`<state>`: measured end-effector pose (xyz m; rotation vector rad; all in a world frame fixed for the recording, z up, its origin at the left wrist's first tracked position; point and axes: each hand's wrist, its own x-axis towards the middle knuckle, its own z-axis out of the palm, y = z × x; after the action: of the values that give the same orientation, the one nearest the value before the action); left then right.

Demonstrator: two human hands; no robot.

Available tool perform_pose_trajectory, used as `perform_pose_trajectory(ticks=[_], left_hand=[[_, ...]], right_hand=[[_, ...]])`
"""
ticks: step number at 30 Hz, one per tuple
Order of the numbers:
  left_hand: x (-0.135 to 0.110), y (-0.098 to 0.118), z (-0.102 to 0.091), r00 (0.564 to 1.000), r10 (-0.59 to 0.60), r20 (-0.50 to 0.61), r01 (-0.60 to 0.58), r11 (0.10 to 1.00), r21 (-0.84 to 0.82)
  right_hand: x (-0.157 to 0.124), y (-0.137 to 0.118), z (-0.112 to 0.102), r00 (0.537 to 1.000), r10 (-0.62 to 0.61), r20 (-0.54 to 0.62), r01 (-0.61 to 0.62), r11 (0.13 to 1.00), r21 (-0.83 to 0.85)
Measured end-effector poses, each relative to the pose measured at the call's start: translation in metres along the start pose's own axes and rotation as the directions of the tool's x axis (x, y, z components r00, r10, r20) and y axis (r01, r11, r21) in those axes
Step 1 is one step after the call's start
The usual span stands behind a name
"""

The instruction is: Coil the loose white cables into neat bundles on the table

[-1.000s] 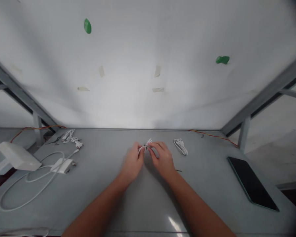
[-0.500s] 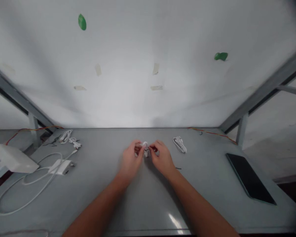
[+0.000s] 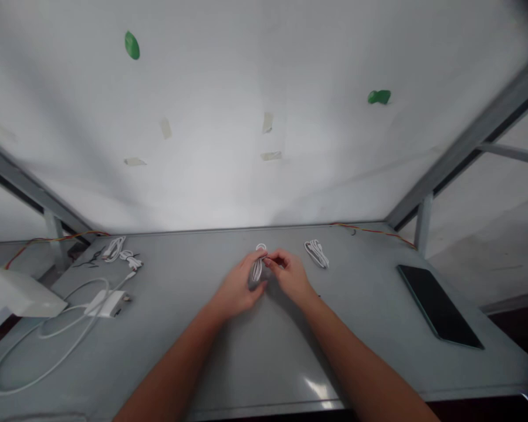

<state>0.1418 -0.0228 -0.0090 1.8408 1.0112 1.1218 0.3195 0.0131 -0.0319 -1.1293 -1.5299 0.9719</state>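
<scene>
Two hands (image 3: 234, 287) (image 3: 294, 280), white cable (image 3: 257, 270) in left (bundled); grey table (image 3: 266, 357) beneath

Both forearms (image 3: 356, 357) angle inward, the left hand (image 3: 236, 288) curled, the right hand (image 3: 291, 279) pinching.

Place: a bench-type work station, workshop in character; exact trade cannot be told.
Tabletop (image 3: 264, 357): plain grey, smooth, glossy where light strikes near the front edge.
Backboard (image 3: 206, 190): white, broad, bearing two green scraps (image 3: 132, 45) and several beige tape strips (image 3: 267, 122).
Frame (image 3: 466, 143): grey metal, slanting bars and short posts (image 3: 423, 223) at both ends.
Wiring (image 3: 374, 232): thin, red and yellow, loose along the rear corners.
Beyond, left: further grey surface (image 3: 9, 253). Beyond, right: blotchy pale wall (image 3: 501, 240).
Small electronics laid out: coiled white cable (image 3: 317, 254), plug adapter (image 3: 105, 303), dark-screened tablet (image 3: 440, 305). Household furnishings: none identifiable.
</scene>
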Motion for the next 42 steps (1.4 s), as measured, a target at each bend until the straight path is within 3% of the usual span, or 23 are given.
perform_pose_trajectory(ticks=[3,5,8,11,13,16,23,28,32,36,42], left_hand=[[0.003,-0.003,0.0,0.989,-0.109,-0.102,0.103,0.993,-0.058],[0.005,-0.005,0.001,0.957,-0.21,-0.202,0.188,0.974,-0.124],[0.009,-0.009,0.003,0.885,-0.339,-0.319,0.281,0.935,-0.215],[0.014,-0.017,0.004,0.793,-0.487,-0.367,0.367,0.862,-0.35],[0.016,-0.022,0.003,0.746,-0.559,-0.363,0.359,0.796,-0.488],[0.018,-0.028,0.001,0.727,-0.587,-0.356,0.277,0.725,-0.631],[0.017,-0.032,0.001,0.733,-0.567,-0.375,0.247,0.735,-0.631],[0.014,-0.026,0.0,0.773,-0.481,-0.413,0.277,0.842,-0.463],[0.011,-0.016,-0.002,0.809,-0.385,-0.445,0.315,0.922,-0.224],[0.009,-0.01,0.0,0.827,-0.317,-0.463,0.289,0.948,-0.133],[0.007,-0.008,0.004,0.849,-0.234,-0.473,0.236,0.97,-0.056]], right_hand=[[-0.002,-0.003,0.001,0.999,-0.009,0.031,0.01,0.999,-0.038],[-0.004,-0.007,0.002,0.998,-0.057,0.016,0.059,0.992,-0.116],[-0.008,-0.014,0.004,0.98,-0.198,-0.019,0.185,0.944,-0.274],[-0.01,-0.016,0.005,0.955,-0.297,-0.007,0.27,0.879,-0.393],[-0.009,-0.014,0.004,0.947,-0.322,-0.001,0.293,0.861,-0.416],[-0.007,-0.011,0.003,0.954,-0.299,-0.002,0.277,0.887,-0.369],[-0.003,-0.009,0.002,0.982,-0.172,-0.082,0.153,0.968,-0.197],[-0.001,-0.007,0.0,0.994,0.028,-0.106,-0.029,1.0,-0.007],[0.001,-0.011,-0.002,0.986,0.167,-0.03,-0.155,0.958,0.241],[0.001,-0.015,-0.001,0.963,0.267,0.025,-0.251,0.864,0.436],[0.0,-0.016,0.001,0.952,0.3,0.066,-0.291,0.808,0.513]])
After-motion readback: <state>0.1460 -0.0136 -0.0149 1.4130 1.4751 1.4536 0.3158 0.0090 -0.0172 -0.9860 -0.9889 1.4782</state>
